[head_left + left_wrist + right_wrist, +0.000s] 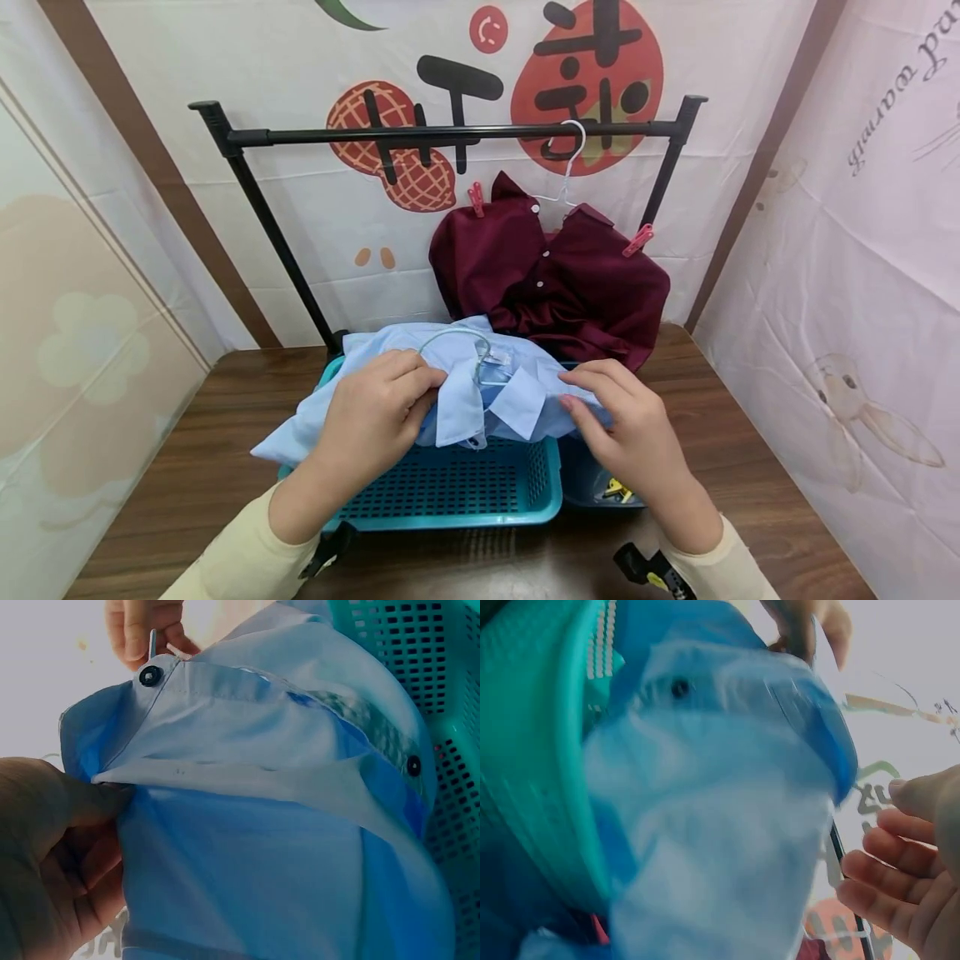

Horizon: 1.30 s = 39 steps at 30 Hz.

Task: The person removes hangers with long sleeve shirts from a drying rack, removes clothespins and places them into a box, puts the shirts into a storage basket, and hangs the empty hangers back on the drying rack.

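A light blue shirt (390, 340) with a pointed collar (519, 405) lies over a teal basket (450, 523). From its neck rises the thin, pale hook of a hanger (454, 331); the rest of the hanger is mostly covered. My left hand (378, 404) pinches the shirt beside the left collar flap, between thumb and fingers in the left wrist view. Dark buttons (151, 676) show along the shirt's front edge. On the other side, my right hand (633, 421) has its fingers extended beside the shirt's shoulder. In the right wrist view those fingers (889, 877) hold nothing.
Behind, a black rack (450, 133) carries a maroon shirt (555, 275) on a white hanger (573, 158), with pink clips (477, 200) at its shoulders. Right of the basket, a dark bin (588, 475) contains yellow clips (618, 490). Everything stands on a wooden table (187, 483).
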{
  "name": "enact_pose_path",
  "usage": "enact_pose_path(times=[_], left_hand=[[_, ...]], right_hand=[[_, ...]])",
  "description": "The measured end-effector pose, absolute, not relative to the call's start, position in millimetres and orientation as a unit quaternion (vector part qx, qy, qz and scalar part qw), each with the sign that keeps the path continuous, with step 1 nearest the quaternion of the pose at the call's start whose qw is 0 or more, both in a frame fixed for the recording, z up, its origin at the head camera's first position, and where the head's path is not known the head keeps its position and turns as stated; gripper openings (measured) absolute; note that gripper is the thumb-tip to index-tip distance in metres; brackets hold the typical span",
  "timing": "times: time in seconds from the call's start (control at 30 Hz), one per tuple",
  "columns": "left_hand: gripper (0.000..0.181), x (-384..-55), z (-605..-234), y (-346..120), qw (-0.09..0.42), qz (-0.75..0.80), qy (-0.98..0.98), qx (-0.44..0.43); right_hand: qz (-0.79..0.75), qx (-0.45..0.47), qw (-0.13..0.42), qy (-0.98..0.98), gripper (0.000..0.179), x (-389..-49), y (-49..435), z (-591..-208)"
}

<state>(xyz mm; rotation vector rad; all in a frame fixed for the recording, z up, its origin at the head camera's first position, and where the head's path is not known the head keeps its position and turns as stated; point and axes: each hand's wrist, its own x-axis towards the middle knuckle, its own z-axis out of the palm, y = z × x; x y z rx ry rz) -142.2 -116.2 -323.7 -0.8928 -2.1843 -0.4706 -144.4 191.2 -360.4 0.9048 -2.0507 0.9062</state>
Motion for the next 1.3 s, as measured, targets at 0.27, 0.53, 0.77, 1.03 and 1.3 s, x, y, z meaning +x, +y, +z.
enact_pose_path(times=[0.27,0.53,0.77,1.03,1.3], left_hand=[[0.013,-138.6,-329.5,-107.3,0.363,-0.159,-0.848,-0.352],[0.017,-134.4,-331.2,-102.2,0.362,-0.145,-0.849,-0.356],[0.016,-135.8,-332.0,-101.9,0.365,-0.144,-0.848,-0.357],[0.013,-137.2,-327.4,-110.0,0.367,-0.156,-0.849,-0.346],[0.015,-141.9,-323.6,-123.8,0.389,-0.168,-0.840,-0.338]], right_hand=[[0.357,0.361,0.335,-0.794,0.034,-140.9,169.3,-372.1],[0.339,0.359,0.326,-0.807,0.030,-142.1,163.9,-377.3],[0.334,0.352,0.313,-0.816,0.022,-142.4,165.1,-377.5],[0.321,0.345,0.304,-0.828,0.021,-143.9,167.9,-375.6],[0.315,0.341,0.310,-0.830,0.021,-146.4,174.5,-371.4]])
